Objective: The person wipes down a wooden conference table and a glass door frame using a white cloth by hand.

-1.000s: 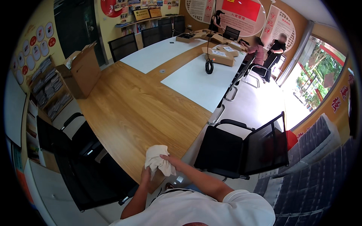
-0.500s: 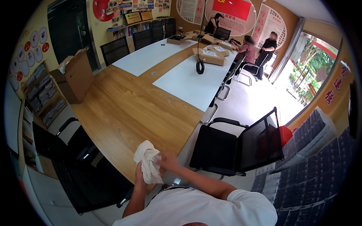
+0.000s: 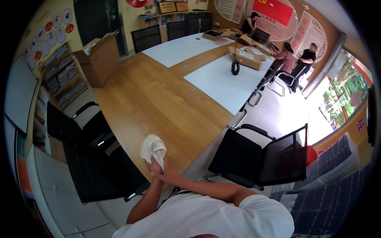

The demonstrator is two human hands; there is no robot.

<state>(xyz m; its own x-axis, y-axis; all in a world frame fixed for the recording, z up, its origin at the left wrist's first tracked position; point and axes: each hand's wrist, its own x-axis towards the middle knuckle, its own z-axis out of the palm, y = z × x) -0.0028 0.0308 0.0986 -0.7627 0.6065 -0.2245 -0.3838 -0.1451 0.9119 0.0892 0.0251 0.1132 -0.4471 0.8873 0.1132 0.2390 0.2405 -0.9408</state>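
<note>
Daylight pours through 1 glazed opening at right, glaring on the pale floor; fisheye distortion curves the edges, corners are black, far boxes look soft.

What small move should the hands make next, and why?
Perhaps the right hand should draw the lower end of the white cloth snug: the cloth looks loosely bunched in the left hand, and the right hand is close to that end.
</note>
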